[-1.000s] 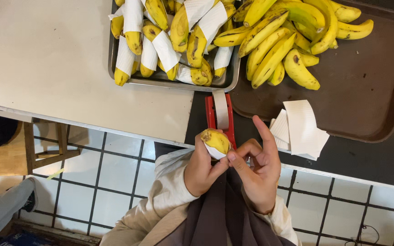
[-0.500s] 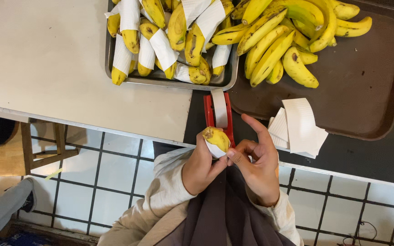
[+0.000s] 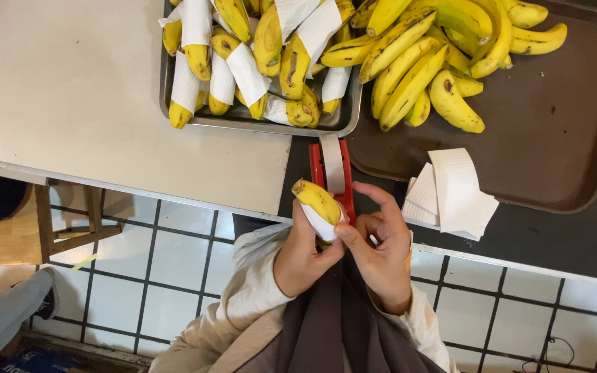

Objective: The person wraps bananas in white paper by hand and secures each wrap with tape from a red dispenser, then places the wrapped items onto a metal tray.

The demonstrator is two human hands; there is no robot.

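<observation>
A yellow banana (image 3: 317,198) with white paper wrapped round its lower part is gripped between both hands near the counter's edge. My left hand (image 3: 300,254) closes round the wrapped end from the left. My right hand (image 3: 378,243) presses the paper from the right with its thumb, fingers curled over. Just behind the banana stands a red tape dispenser (image 3: 332,171) with a white tape strip sticking up.
A metal tray (image 3: 264,124) holds several paper-wrapped bananas. A brown tray (image 3: 547,138) holds several bare bananas (image 3: 423,65) and a stack of white paper sheets (image 3: 450,193). Below are a tiled floor, a wooden stool (image 3: 50,221) and another person's leg (image 3: 8,318).
Both hands have turned the banana slightly and drawn the paper tighter round it; my right fingers have curled in closer. The camera has shifted a little.
</observation>
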